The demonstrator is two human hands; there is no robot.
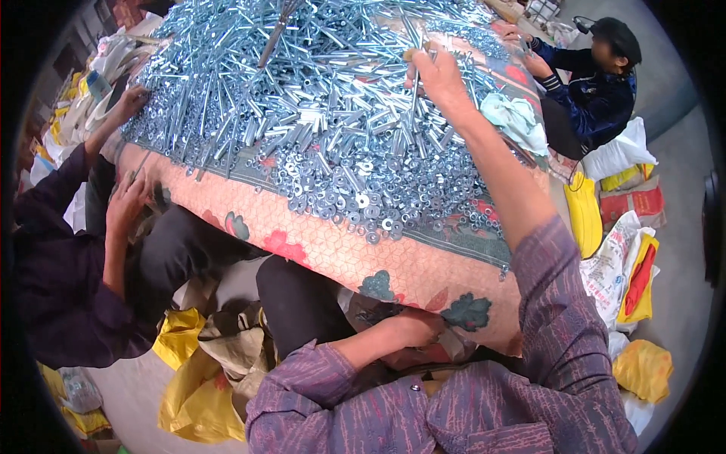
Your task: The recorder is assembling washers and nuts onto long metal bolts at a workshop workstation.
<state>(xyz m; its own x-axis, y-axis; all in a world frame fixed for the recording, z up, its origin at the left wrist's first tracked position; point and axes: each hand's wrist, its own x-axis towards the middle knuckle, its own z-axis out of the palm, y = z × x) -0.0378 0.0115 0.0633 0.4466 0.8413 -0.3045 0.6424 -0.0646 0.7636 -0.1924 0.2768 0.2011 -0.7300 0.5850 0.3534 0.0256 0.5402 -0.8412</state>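
Note:
A heap of shiny metal rods, tubes and sleeves (302, 117) covers the table, with loose washers (363, 200) spread along its near side. My right hand (440, 79) reaches over the heap, its fingers closed around a long thin metal rod (413, 32) that sticks up past them. Low near my lap, my left hand (420, 327) is curled closed beside the hanging edge of the flowered cloth (333, 246). What it holds, if anything, is hidden.
At the left, a co-worker's hand (132, 102) touches the heap. Another person (597, 83) works at the far right edge. A pale green cloth (514, 119) lies right of my forearm. Yellow bags (200, 393) and white sacks (616, 268) lie on the floor.

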